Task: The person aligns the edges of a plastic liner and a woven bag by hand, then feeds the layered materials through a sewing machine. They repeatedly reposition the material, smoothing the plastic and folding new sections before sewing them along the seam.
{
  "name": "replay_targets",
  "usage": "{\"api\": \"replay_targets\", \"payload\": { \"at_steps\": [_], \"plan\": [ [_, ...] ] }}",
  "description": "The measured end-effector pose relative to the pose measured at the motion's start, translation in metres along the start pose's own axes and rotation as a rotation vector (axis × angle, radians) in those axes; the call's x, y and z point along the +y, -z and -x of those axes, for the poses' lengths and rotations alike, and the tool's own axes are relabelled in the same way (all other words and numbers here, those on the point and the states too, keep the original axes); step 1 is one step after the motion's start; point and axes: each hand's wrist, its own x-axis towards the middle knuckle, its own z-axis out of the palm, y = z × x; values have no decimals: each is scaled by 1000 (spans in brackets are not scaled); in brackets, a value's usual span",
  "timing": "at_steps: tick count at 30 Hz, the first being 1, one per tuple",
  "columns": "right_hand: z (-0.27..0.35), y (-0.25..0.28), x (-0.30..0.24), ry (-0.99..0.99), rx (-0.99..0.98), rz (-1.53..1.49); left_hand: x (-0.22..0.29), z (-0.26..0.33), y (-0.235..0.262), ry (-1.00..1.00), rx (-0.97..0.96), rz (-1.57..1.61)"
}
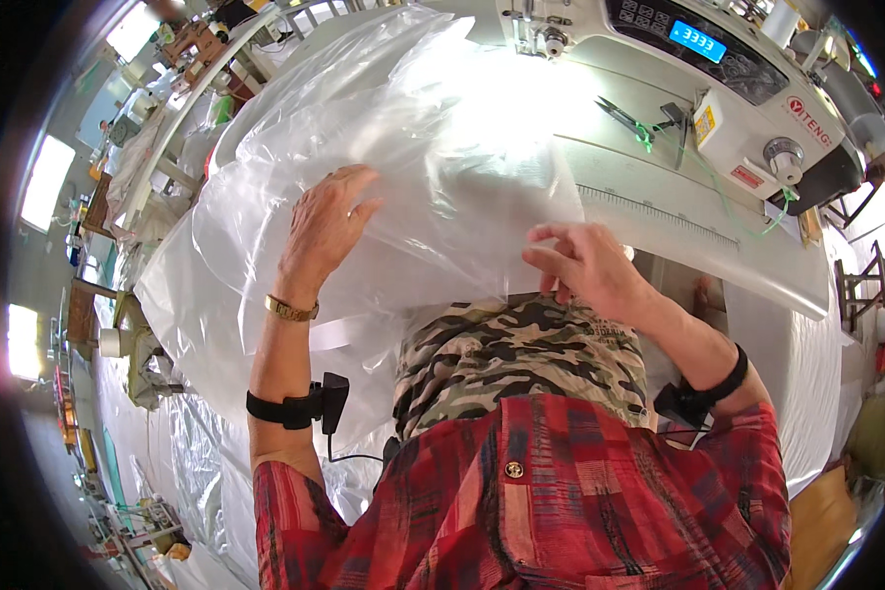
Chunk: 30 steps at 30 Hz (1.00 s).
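A large sheet of clear plastic film [462, 211] lies in folds over the sewing table and hangs off its left side toward my lap. My left hand [329, 221] rests on the film with its fingers stretched out and the thumb apart. Close to the film's right edge is my right hand [588, 264], its fingers loosely bent and spread, slightly blurred, with nothing visible between them. The sewing machine's needle area [539, 39] stands at the far side, its lamp shining brightly on the film.
Dark scissors [624, 120] with green thread lie right of the lit spot, beside a small black tool [677, 128]. A ruler scale [659, 211] runs along the table. The machine's control panel [698, 41] sits at the far right. More plastic [202, 462] lies at lower left.
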Motion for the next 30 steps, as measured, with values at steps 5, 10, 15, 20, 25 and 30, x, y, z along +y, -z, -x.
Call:
{"api": "replay_targets", "payload": {
  "at_steps": [5, 10, 15, 20, 25, 30],
  "plan": [
    [-44, -26, 14, -162, -67, -171, 37, -8, 13, -124, 41, 11],
    [-57, -23, 13, -123, -134, -427, 69, -20, 25, -208, -17, 122],
    [-45, 5, -7, 39, -50, -180, 85, -29, 32, -190, -166, 335],
    [-40, 23, -26, 137, -105, -126, 105, -43, 15, -254, -111, 371],
    [-42, 28, -28, 176, -13, -137, 104, -65, 10, -171, -287, 331],
    [-46, 2, -6, 67, 55, -478, 103, -68, 4, -316, -22, 373]
  ]
}}
